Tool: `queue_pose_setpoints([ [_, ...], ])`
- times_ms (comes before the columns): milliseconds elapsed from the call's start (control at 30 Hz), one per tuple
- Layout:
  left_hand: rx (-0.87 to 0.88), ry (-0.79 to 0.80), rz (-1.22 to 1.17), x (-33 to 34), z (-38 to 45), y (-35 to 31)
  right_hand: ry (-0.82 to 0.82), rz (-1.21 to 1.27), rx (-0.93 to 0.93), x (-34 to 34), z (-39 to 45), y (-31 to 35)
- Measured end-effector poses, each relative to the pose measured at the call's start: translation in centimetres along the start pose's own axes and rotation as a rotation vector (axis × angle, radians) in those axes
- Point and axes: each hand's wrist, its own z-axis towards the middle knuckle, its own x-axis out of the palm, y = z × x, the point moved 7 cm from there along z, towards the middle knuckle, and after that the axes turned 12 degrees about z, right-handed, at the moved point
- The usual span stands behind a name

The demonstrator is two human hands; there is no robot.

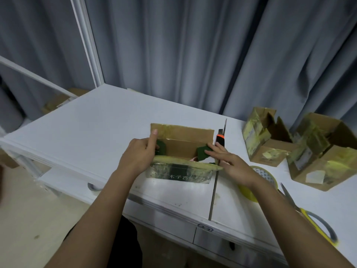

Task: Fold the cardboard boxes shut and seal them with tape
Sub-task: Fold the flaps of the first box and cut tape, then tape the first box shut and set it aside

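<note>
Both hands on tape-crusted brown cardboard box (181,149): left hand (142,153) gripping its end, right hand (229,163) flat-fingered

One camera sat on the person's head. It looked forward and down, close over the white surface (96,132), with gray curtains (193,55) hanging behind it.

White desk (92,122) against grey-blue curtains (193,55)

Behind the desk, floor-length pleated curtains across the whole back. At the desk's far left corner, a white upright frame post (87,45), with a white slanting rail (36,76) off to the left. In the desk's front edge, drawers (173,227) with metal handles (205,228). Below and left of the desk, pale beige floor (29,229). Soft, dim, even light, cool in tone.
</note>
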Motion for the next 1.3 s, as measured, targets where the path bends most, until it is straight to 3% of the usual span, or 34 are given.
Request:
queue_pose_setpoints([
  [200, -0.08, -0.317, 0.341, -1.3, 1.2, -1.6, 0.108, 0.14, 0.059, 0.5, -0.6, 0.6],
  [300, -0.076, -0.386, 0.337, -0.8, 1.5, -1.8, -0.131, 0.375, 0.04, 0.5, -0.7, 0.4],
  [400, 0.024, -0.489, 0.386, -1.0, 1.4, -2.5, -0.445, 0.222, -0.085, 0.0, -1.0, 0.9],
  [500, 0.195, -0.523, 0.462, -1.3, 1.2, -3.9, -0.352, 0.02, -0.129, 0.2, 0.0, 2.2],
  [600, 0.523, -0.487, 0.674, 0.0, 0.2, -6.6, -0.285, -0.169, -0.169, -0.4, 0.6, 3.5],
  [667, 0.625, -0.304, 0.722, 1.6, -0.1, -7.4, -0.294, -0.293, -0.219, -0.3, 0.2, 4.1],
  [733, 0.53, -0.117, 0.71, 3.1, -0.2, -6.7, -0.304, -0.347, -0.256, 0.2, -0.5, 3.9],
  [833, 0.429, -0.048, 0.649, 4.4, -1.1, -6.1, -0.371, -0.347, -0.248, 0.7, -1.1, 3.4],
  [933, 0.383, 0.095, 0.771, 6.0, -2.1, -5.4, -0.369, -0.411, -0.196, 1.7, -0.9, 3.0],
  [1067, 0.412, 0.136, 0.869, 7.0, -1.6, -4.5, -0.553, -0.671, -0.265, 1.8, -2.1, 4.0],
  [1133, 0.417, 0.12, 0.909, 7.2, -1.4, -4.4, -0.669, -0.722, -0.186, 1.8, -2.7, 3.9],
  [1200, 0.409, 0.112, 0.906, 7.2, -1.4, -4.4, -0.729, -0.664, -0.074, 2.0, -3.3, 3.5],
  [1300, 0.388, 0.125, 0.889, 7.0, -1.5, -4.6, -0.687, -0.537, 0.016, 2.1, -3.4, 3.3],
])
